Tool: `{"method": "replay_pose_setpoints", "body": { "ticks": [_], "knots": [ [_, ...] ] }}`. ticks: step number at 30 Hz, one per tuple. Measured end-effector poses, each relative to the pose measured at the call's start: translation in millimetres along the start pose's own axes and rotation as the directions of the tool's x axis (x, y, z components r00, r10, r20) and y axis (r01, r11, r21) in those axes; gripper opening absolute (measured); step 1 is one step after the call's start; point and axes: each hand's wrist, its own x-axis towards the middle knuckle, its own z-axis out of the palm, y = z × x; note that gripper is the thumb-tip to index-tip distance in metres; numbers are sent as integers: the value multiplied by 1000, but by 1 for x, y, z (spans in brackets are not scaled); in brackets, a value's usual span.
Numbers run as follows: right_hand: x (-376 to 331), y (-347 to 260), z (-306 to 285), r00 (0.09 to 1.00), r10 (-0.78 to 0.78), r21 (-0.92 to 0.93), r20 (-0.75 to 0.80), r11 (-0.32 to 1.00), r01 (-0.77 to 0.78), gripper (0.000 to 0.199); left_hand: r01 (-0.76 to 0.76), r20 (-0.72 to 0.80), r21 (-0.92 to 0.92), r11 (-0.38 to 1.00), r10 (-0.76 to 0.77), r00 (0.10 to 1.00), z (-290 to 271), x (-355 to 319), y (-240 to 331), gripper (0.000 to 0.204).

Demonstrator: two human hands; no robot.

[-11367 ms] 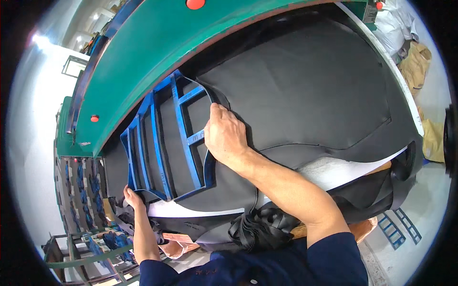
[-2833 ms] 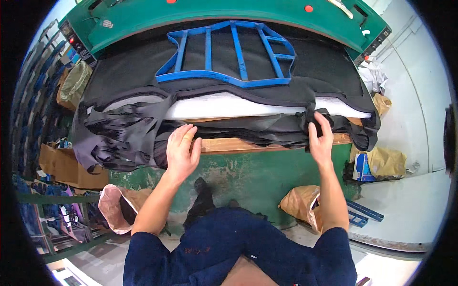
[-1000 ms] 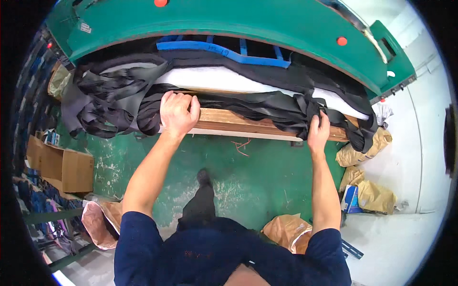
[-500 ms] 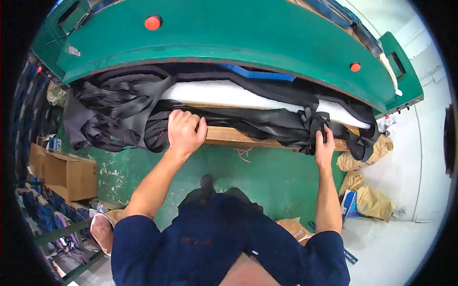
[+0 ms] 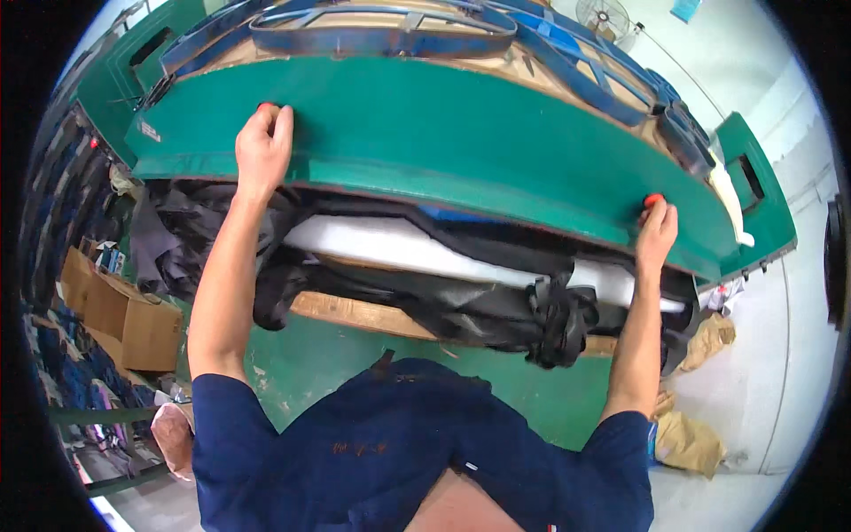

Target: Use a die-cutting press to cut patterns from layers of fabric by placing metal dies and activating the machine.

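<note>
A green machine panel (image 5: 399, 133) spans the view in front of me, with a round red button near each end. My left hand (image 5: 264, 152) is closed at the left red button (image 5: 267, 106), covering most of it. At the other end, my right hand (image 5: 657, 232) has its curled fingers on the right red button (image 5: 654, 200). Below the panel lies black sheet material (image 5: 443, 297), heaped and folded at the left and bunched in a knot (image 5: 564, 319) toward the right. White padding (image 5: 381, 241) shows between its folds, above a wooden board edge (image 5: 363, 312).
Blue metal frames (image 5: 381, 40) sit on top of the machine. An open cardboard box (image 5: 146, 328) stands on the left, by dark racks. Tan paper bags (image 5: 691, 443) lie on the floor at the right. A fan (image 5: 603, 18) is at the far wall.
Both hands have left the black material and moved up and forward to the two red buttons. More of the machine's top is in view, and the black bundle hangs lower over the board.
</note>
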Motion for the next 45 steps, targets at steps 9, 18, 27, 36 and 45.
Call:
{"method": "replay_pose_setpoints", "body": {
  "ticks": [9,18,27,36,45],
  "knots": [
    [-20,3,15,965,-226,-240,-133,952,190,30,-296,-133,221,929,329,935,21,-11,-10,11],
    [-34,16,18,975,-175,-248,-134,959,138,31,-295,-118,284,912,339,933,31,-28,-19,6],
    [-35,13,16,983,-151,-254,-100,960,122,30,-294,-56,303,906,325,944,27,-29,-21,10],
    [-35,11,-5,989,96,41,116,994,-101,30,-158,90,136,978,147,985,9,-40,-9,16],
    [-115,-62,-3,931,57,-34,360,998,-48,21,310,449,-798,516,167,878,-43,-74,117,14]
  ]
}}
